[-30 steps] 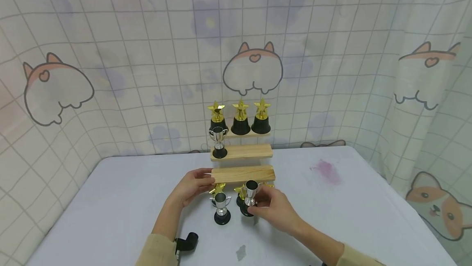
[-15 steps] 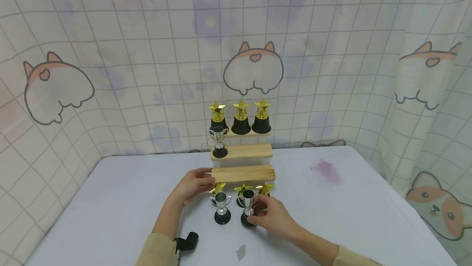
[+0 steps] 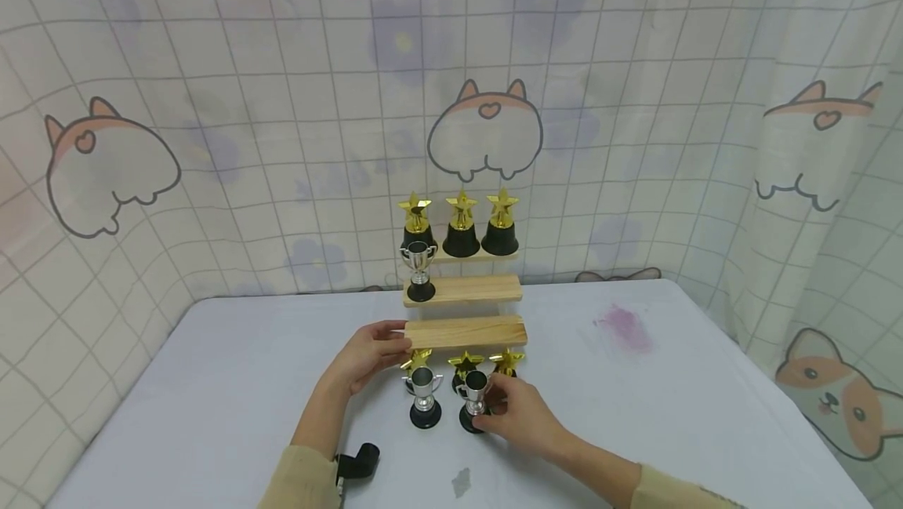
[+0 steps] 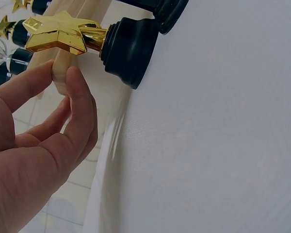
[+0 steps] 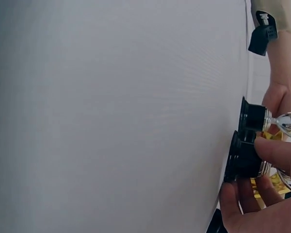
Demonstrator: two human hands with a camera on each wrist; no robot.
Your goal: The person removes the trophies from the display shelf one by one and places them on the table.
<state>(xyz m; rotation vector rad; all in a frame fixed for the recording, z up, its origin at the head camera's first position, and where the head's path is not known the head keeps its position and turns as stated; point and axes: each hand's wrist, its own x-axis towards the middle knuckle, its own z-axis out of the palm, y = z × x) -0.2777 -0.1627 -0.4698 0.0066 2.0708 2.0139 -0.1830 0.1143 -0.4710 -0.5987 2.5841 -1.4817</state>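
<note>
My left hand (image 3: 370, 354) pinches the left end of the lowest wooden shelf board (image 3: 466, 333) between thumb and fingers, seen close up in the left wrist view. A small silver trophy cup (image 3: 476, 387) stands on the table in front, upright, and my right hand (image 3: 525, 413) grips it low down from the right. In the right wrist view, thumb and fingers close around its black base (image 5: 246, 159). Just left of it stands another silver trophy cup (image 3: 423, 398). Behind both, three gold star trophies (image 3: 466, 365) line up under the board's front edge, partly hidden.
Higher up, the middle board (image 3: 480, 288) bears one silver trophy cup (image 3: 419, 267) at its left end. Three gold star trophies (image 3: 462, 227) fill the top board. A patterned curtain (image 3: 282, 140) hangs behind the white table (image 3: 600, 383).
The right hand has lowered the silver trophy cup toward me, from close under the lowest board down to the table. More of the gold star trophies shows behind it. My left hand stays put.
</note>
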